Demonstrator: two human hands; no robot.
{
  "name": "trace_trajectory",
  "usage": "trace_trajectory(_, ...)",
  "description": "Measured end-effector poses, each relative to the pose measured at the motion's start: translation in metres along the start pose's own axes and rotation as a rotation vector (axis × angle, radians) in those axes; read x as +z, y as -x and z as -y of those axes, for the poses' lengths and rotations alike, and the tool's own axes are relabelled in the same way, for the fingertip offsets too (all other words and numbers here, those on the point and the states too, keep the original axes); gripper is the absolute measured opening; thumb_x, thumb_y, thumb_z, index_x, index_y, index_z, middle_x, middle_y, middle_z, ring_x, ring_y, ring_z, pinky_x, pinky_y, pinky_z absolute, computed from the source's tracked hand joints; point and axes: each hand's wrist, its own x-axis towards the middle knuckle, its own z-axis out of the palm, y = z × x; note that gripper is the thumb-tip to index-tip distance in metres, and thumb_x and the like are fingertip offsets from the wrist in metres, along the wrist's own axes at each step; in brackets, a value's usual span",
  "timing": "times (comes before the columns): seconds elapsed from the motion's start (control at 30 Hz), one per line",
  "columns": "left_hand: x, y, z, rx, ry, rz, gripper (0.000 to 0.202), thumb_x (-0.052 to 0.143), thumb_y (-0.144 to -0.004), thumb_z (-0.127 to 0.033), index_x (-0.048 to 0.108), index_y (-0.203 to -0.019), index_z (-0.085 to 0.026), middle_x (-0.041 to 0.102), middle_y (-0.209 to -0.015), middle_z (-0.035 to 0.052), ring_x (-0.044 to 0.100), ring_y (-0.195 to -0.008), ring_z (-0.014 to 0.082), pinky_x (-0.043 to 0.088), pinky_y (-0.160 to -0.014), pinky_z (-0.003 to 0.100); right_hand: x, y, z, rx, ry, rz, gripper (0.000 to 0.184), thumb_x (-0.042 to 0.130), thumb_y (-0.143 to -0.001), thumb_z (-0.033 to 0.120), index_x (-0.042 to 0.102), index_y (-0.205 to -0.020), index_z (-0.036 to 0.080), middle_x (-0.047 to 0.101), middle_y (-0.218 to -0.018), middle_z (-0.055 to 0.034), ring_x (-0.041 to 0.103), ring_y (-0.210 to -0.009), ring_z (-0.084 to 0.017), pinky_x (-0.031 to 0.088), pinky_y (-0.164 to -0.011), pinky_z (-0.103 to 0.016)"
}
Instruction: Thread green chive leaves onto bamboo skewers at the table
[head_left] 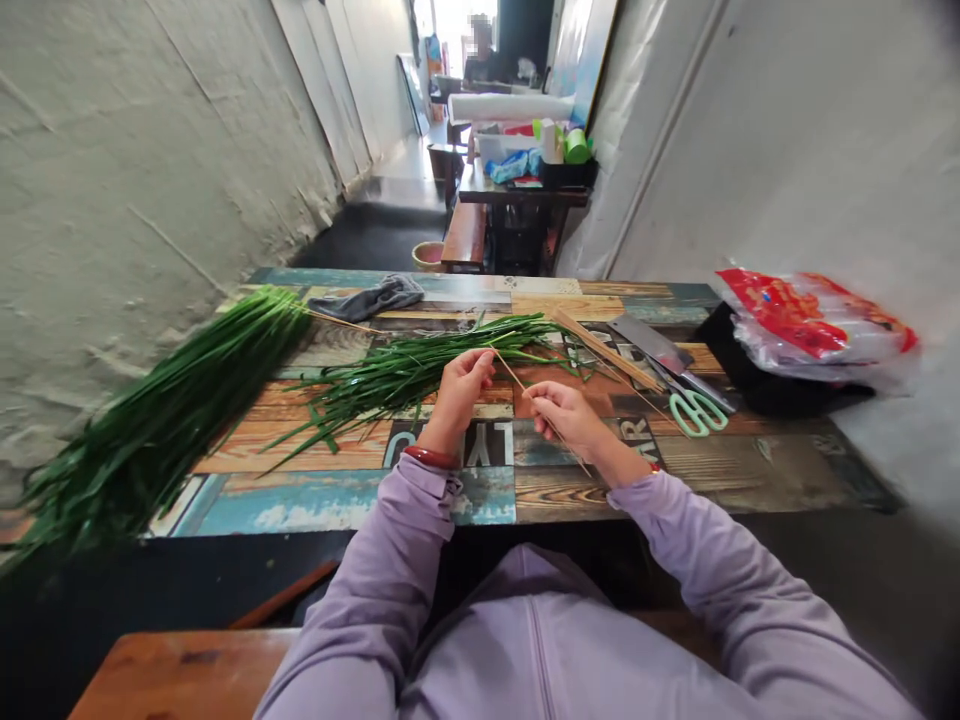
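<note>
My right hand (pixel 564 412) is closed round a thin bamboo skewer (pixel 511 371), which slants up and left from it. The fingers of my left hand (pixel 463 385) are pinched at the skewer's upper end; whether they hold anything else there is too small to tell. Just beyond my hands lies a loose pile of long green chives (pixel 409 365), some strands spread toward the left. A bundle of bamboo skewers (pixel 609 352) rests beyond my right hand. Beside it are scissors with pale green handles (pixel 697 412) and a cleaver (pixel 651 345).
A large bunch of chives (pixel 172 410) hangs over the left end of the patterned table (pixel 300 500). A grey cloth (pixel 371 298) lies at the far edge. On the right, red-and-clear plastic packages (pixel 821 315) sit on a black container. Another table (pixel 525 195) with boxes stands farther back; a person is beyond.
</note>
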Motion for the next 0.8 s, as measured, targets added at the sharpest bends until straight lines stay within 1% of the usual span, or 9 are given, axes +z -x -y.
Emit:
trace_trajectory(0.13,-0.009,-0.005,-0.003,-0.025,0.062,-0.029,0.023,0.074,-0.071,-0.036,0.071,-0.078,-0.014,0.055,-0.061,-0.0030,0.043,-0.051,0.0046,0.031,-0.047,0.018,0.013,-0.007,0.006,0.053,0.046,0.174,0.021,0.062,-0.075,0.033,0.057,-0.088,0.018,0.059,-0.061,0.0059,0.056,-0.047,-0.008,0.042,-0.041,-0.018)
trace_trajectory(0.2,-0.009,-0.004,-0.003,-0.051,0.049,0.013,0.022,0.074,-0.070,-0.035,0.070,-0.074,-0.014,0.054,-0.059,-0.0032,0.042,-0.049,0.0043,0.029,-0.046,0.017,0.011,-0.011,0.011,0.047,0.079,0.291,0.021,0.064,-0.076,0.035,0.058,-0.086,0.017,0.062,-0.061,0.0041,0.057,-0.049,-0.008,0.043,-0.045,-0.018)
trace_trajectory(0.27,-0.004,-0.001,-0.003,-0.078,0.003,0.103,0.023,0.075,-0.070,-0.036,0.069,-0.071,-0.014,0.054,-0.057,-0.0032,0.042,-0.048,0.0046,0.029,-0.046,0.018,0.009,-0.018,0.014,0.004,0.081,0.336,0.024,0.065,-0.079,0.040,0.058,-0.083,0.017,0.063,-0.062,0.0029,0.056,-0.050,-0.008,0.043,-0.047,-0.019)
trace_trajectory(0.33,0.003,0.002,-0.002,-0.078,-0.061,0.193,0.026,0.074,-0.072,-0.039,0.069,-0.072,-0.014,0.057,-0.058,-0.0018,0.045,-0.050,0.0060,0.034,-0.048,0.019,0.008,-0.026,0.012,-0.052,0.034,0.273,0.031,0.063,-0.082,0.048,0.056,-0.077,0.018,0.061,-0.060,0.0033,0.053,-0.049,-0.007,0.039,-0.046,-0.019)
trace_trajectory(0.4,0.007,0.002,0.001,-0.035,-0.145,0.221,0.026,0.072,-0.074,-0.039,0.071,-0.077,-0.014,0.064,-0.065,0.0008,0.051,-0.056,0.0086,0.040,-0.053,0.021,0.008,-0.034,0.006,-0.094,-0.031,0.158,0.037,0.062,-0.082,0.054,0.054,-0.074,0.019,0.055,-0.056,0.0056,0.046,-0.044,-0.006,0.033,-0.043,-0.019)
trace_trajectory(0.53,0.003,-0.004,0.010,0.141,-0.422,0.058,0.021,0.066,-0.080,-0.033,0.073,-0.088,-0.015,0.072,-0.079,0.0041,0.061,-0.069,0.0139,0.047,-0.064,0.025,0.002,-0.046,-0.007,-0.120,-0.080,-0.008,0.034,0.062,-0.081,0.050,0.061,-0.092,0.018,0.046,-0.053,0.0096,0.033,-0.040,-0.005,0.022,-0.039,-0.020)
trace_trajectory(0.67,-0.004,-0.014,0.014,0.316,-0.709,-0.095,0.020,0.057,-0.088,-0.027,0.073,-0.091,-0.016,0.071,-0.085,0.0057,0.060,-0.073,0.0154,0.047,-0.069,0.027,-0.013,-0.057,-0.012,-0.157,-0.081,-0.149,0.033,0.058,-0.081,0.042,0.060,-0.101,0.016,0.044,-0.051,0.0101,0.033,-0.042,-0.006,0.021,-0.041,-0.020)
trace_trajectory(0.73,0.003,-0.020,0.012,0.403,-0.885,-0.059,0.019,0.055,-0.089,-0.023,0.072,-0.092,-0.016,0.068,-0.086,0.0070,0.059,-0.074,0.0167,0.046,-0.070,0.029,-0.020,-0.063,-0.011,-0.191,-0.086,-0.234,0.028,0.057,-0.082,0.040,0.059,-0.098,0.017,0.042,-0.050,0.0098,0.034,-0.043,-0.007,0.022,-0.042,-0.020)
trace_trajectory(0.8,0.016,-0.028,0.010,0.503,-1.066,0.062,0.016,0.056,-0.089,-0.020,0.072,-0.091,-0.017,0.067,-0.091,0.0087,0.058,-0.081,0.0196,0.045,-0.075,0.032,-0.025,-0.068,-0.009,-0.211,-0.130,-0.315,0.023,0.054,-0.084,0.039,0.057,-0.095,0.019,0.039,-0.049,0.0102,0.033,-0.043,-0.008,0.023,-0.043,-0.021)
